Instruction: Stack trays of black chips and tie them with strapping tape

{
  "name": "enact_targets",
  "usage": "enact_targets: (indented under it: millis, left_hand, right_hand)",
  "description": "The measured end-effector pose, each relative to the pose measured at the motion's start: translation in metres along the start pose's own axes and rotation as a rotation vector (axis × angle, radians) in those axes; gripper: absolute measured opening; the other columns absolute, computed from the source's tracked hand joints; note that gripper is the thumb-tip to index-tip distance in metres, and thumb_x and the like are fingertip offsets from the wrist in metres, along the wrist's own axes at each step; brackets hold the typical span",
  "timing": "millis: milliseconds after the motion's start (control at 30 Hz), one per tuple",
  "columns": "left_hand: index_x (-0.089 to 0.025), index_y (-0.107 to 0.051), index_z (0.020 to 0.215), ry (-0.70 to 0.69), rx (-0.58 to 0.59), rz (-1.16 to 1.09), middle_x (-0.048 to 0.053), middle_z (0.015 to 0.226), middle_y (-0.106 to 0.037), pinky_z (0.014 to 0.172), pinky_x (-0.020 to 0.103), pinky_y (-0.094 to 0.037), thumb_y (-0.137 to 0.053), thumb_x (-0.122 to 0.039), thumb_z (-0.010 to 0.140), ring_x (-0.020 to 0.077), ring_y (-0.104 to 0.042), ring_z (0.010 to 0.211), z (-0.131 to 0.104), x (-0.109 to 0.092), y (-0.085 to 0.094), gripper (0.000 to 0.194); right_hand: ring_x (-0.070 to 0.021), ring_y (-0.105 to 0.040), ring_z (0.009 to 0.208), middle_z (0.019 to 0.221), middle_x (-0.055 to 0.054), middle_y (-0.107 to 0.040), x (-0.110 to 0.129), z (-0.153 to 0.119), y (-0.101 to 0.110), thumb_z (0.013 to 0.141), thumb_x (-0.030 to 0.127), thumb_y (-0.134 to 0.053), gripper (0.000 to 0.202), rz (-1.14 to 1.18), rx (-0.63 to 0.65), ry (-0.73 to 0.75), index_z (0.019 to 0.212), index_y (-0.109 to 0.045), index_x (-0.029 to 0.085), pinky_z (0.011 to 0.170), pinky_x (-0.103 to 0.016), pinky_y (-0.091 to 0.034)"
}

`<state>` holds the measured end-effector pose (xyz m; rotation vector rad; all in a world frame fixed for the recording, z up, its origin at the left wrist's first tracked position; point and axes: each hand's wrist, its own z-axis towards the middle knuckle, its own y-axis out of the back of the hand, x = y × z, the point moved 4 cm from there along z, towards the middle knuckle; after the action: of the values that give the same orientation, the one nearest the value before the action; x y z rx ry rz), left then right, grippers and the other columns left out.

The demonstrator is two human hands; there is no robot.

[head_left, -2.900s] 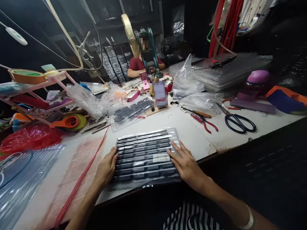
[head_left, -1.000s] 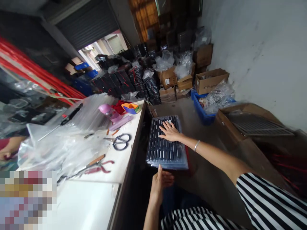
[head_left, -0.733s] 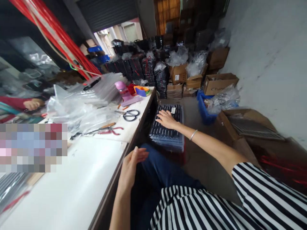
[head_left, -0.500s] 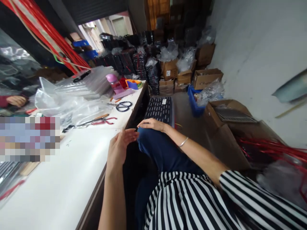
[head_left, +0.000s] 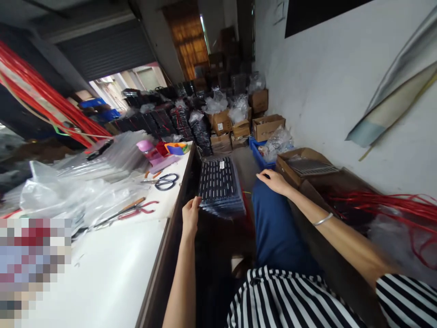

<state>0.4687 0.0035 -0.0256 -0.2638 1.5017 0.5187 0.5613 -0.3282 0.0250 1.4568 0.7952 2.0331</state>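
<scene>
My left hand (head_left: 191,215) is beside the table's edge, with its fingers bent together. Its fingertips appear at the near left corner of a stack of black slotted trays (head_left: 218,184), but whether they touch it I cannot tell. Anything between those fingers is hidden. The stack stands low, past the table's side, with a small white label (head_left: 222,165) on top. On my blue-trousered knee (head_left: 269,214) rests my right hand (head_left: 274,181), fingers stretched out and holding nothing.
On the white table (head_left: 112,269) lie scissors (head_left: 166,181), red-handled pliers (head_left: 139,212), clear plastic bags (head_left: 78,196) and a pink bottle (head_left: 149,151). Cardboard boxes (head_left: 269,127) and a blue crate (head_left: 260,157) stand by the wall. Red straps (head_left: 378,202) lie at the right.
My view has turned right and tilted up. My legs have swung away from the table, showing more of the tray stack. My left hand has reached forward and its fingers have curled; my right hand stays on the knee.
</scene>
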Motion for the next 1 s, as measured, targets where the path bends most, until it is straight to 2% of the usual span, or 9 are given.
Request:
enact_targets:
  millis: [100,200,267,333,433,500,600,733,1000]
  left_hand:
    - [-0.011,-0.065,0.103,0.018,-0.016,0.108,0.015,0.115,-0.063,0.098,0.038,-0.037,-0.058,-0.044,0.077,0.0282,-0.052,0.115,0.035,0.019,-0.005,0.042]
    - [-0.007,-0.056,0.118,0.079,0.0,0.186,0.018,0.132,-0.05,0.107,0.035,-0.026,-0.062,-0.034,0.078,0.0273,-0.039,0.128,0.076,0.032,-0.016,0.049]
    - [-0.008,-0.048,0.127,0.151,0.038,0.216,0.017,0.139,-0.042,0.109,0.035,-0.023,-0.062,-0.036,0.078,0.0259,-0.032,0.132,0.101,0.041,-0.024,0.058]
    - [-0.011,-0.044,0.132,0.236,0.097,0.225,0.014,0.141,-0.04,0.109,0.034,-0.025,-0.06,-0.042,0.079,0.0243,-0.033,0.132,0.121,0.05,-0.031,0.063]
    - [-0.016,-0.047,0.13,0.362,0.205,0.206,0.009,0.136,-0.047,0.104,0.033,-0.035,-0.051,-0.052,0.083,0.0227,-0.044,0.125,0.139,0.059,-0.04,0.059]
    - [-0.017,-0.052,0.126,0.435,0.254,0.187,0.009,0.131,-0.053,0.1,0.034,-0.041,-0.046,-0.056,0.084,0.0231,-0.05,0.12,0.143,0.062,-0.045,0.058]
    - [-0.017,-0.056,0.121,0.507,0.29,0.159,0.009,0.123,-0.059,0.098,0.035,-0.044,-0.047,-0.058,0.083,0.0248,-0.054,0.115,0.142,0.062,-0.051,0.057]
    - [-0.021,-0.056,0.122,0.509,0.294,0.12,0.005,0.121,-0.061,0.1,0.034,-0.041,-0.051,-0.056,0.082,0.0235,-0.053,0.116,0.14,0.058,-0.056,0.053]
    - [-0.017,-0.059,0.117,0.51,0.301,0.022,0.008,0.107,-0.068,0.096,0.035,-0.044,-0.05,-0.051,0.084,0.0234,-0.059,0.108,0.138,0.062,-0.059,0.049]
  right_hand:
    - [-0.0315,-0.057,0.099,0.099,-0.014,-0.064,-0.049,0.013,-0.011,0.084,0.04,-0.052,0.027,-0.009,0.031,-0.179,0.082,-0.066,0.016,0.091,-0.049,-0.037]
    - [-0.0378,-0.054,0.108,0.102,-0.02,-0.064,-0.073,0.028,-0.045,0.083,0.047,-0.051,0.039,0.059,0.102,-0.275,0.085,-0.068,0.012,0.095,-0.054,-0.033]
    - [-0.0331,-0.046,0.12,0.119,-0.019,-0.058,-0.073,0.042,-0.08,0.085,0.053,-0.044,0.051,0.155,0.148,-0.29,0.108,-0.064,0.012,0.102,-0.048,-0.03]
    - [-0.0252,-0.031,0.132,0.139,-0.015,-0.04,-0.063,0.057,-0.118,0.086,0.06,-0.037,0.067,0.27,0.185,-0.297,0.133,-0.044,0.013,0.109,-0.041,-0.024]
    - [-0.0201,-0.017,0.137,0.149,-0.011,-0.021,-0.041,0.075,-0.168,0.085,0.067,-0.031,0.081,0.441,0.249,-0.326,0.146,-0.018,0.014,0.111,-0.038,-0.02]
    - [-0.0201,-0.012,0.138,0.151,-0.01,-0.011,-0.031,0.08,-0.186,0.082,0.069,-0.036,0.089,0.518,0.277,-0.352,0.147,-0.008,0.015,0.112,-0.039,-0.017]
    - [-0.0208,-0.009,0.138,0.152,-0.008,-0.008,-0.027,0.079,-0.19,0.079,0.065,-0.047,0.095,0.664,0.268,-0.343,0.147,-0.002,0.018,0.113,-0.041,-0.012]
    - [-0.0229,-0.021,0.136,0.149,-0.006,-0.023,-0.03,0.078,-0.18,0.08,0.056,-0.054,0.087,0.811,0.218,-0.279,0.147,-0.009,0.024,0.112,-0.044,-0.016]
    - [-0.02,-0.028,0.133,0.146,-0.004,-0.031,-0.022,0.08,-0.176,0.081,0.055,-0.054,0.084,0.729,0.192,-0.188,0.147,-0.011,0.025,0.112,-0.04,-0.021]
